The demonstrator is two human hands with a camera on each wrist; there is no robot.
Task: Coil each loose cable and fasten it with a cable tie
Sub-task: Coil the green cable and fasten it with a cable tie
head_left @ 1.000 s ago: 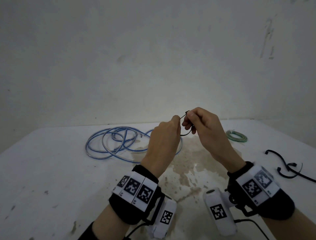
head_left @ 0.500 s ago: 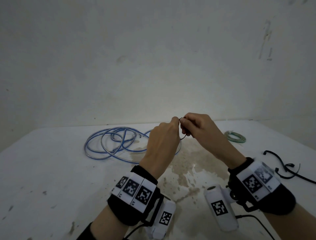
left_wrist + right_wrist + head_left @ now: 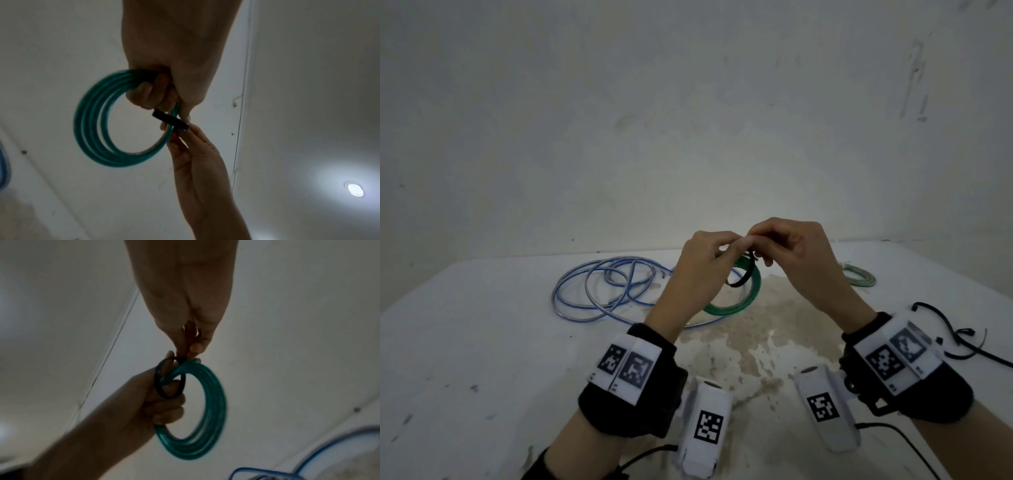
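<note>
My left hand [image 3: 724, 250] grips a green cable coil [image 3: 751, 291] of several turns, held up above the white table [image 3: 482, 342]. A black cable tie [image 3: 739, 280] loops around the coil's strands beside my left fingers. My right hand [image 3: 755, 240] pinches the tie's end between thumb and fingertips, right above the coil. In the left wrist view the left hand [image 3: 156, 92] curls round the coil [image 3: 90, 129] and the tie [image 3: 170, 121] crosses it. The right wrist view shows the tie [image 3: 159, 386] as a loose ring round the coil [image 3: 213, 410].
A loose blue cable [image 3: 606, 287] sprawls on the table's far left. A small pale green coil [image 3: 859, 278] lies at the back right. Spare black cable ties [image 3: 955, 337] lie near the right edge. A brown stain [image 3: 753, 329] covers the table's middle. A wall stands close behind.
The green coil, hidden behind my left hand before, now hangs in view below the hands. My right hand has slid closer over the left fingers, still pinching the tie.
</note>
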